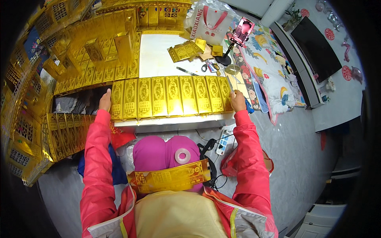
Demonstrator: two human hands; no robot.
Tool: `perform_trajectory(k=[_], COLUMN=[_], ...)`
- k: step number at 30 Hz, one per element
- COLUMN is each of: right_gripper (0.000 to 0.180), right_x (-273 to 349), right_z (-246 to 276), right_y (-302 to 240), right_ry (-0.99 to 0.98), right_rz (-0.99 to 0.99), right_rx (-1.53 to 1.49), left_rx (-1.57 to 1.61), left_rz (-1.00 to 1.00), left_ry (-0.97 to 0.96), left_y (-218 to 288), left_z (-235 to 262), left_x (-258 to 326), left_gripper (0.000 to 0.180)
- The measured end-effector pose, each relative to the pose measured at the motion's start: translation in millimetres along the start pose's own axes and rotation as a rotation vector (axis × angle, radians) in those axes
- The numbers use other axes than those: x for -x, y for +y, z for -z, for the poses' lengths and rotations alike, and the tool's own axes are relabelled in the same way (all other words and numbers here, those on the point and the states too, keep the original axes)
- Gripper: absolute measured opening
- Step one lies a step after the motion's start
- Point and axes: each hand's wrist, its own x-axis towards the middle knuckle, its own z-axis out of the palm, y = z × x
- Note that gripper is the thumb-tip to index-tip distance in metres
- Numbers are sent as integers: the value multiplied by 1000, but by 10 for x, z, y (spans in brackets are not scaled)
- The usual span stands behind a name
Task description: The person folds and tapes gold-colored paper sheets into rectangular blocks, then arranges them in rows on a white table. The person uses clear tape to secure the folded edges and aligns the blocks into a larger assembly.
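A row of several gold cardboard boxes point(166, 97), printed with ornate panels, lies side by side along the near edge of the white table point(154, 51). At its left end my left hand point(105, 100) presses against the last box, the thumb pointing away from me and the other fingers mostly hidden. My right hand point(237, 101) is curled against the right end, so the row sits between both hands. Across my lap lies a flat gold printed card strip point(170, 176), with a roll of clear tape point(182, 156) just beyond it on my purple-clad thigh.
Gold box structures point(67, 75) crowd the left side. On the table are a black pen point(186, 71), scissors point(209, 66), gold card pieces point(184, 51), a white bag point(210, 24) and a phone on a stand point(242, 31). A power strip point(223, 142) with cables lies below.
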Motion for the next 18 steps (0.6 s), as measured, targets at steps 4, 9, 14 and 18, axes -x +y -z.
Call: perform_trajectory(k=[4,9,14,18], right_gripper=[34,37,38,38], right_x=[-45,-55,-43,-26], right_z=[-67,-92,-98,-79], right_y=[-5,-65,-113,-130], right_ry=[0,-97,-110,-123], right_rz=[26,-12,-12,-33], right_rx=[22,-10,25,31], left_rx=[62,86,86,101], left_rz=[-10,8,25,13], left_ry=[-10,-30,-2,-11], left_y=[15,82,205,225], left_z=[-52,-40,1,-13], left_x=[-2,82,190,212], left_gripper=[67,69,68,66])
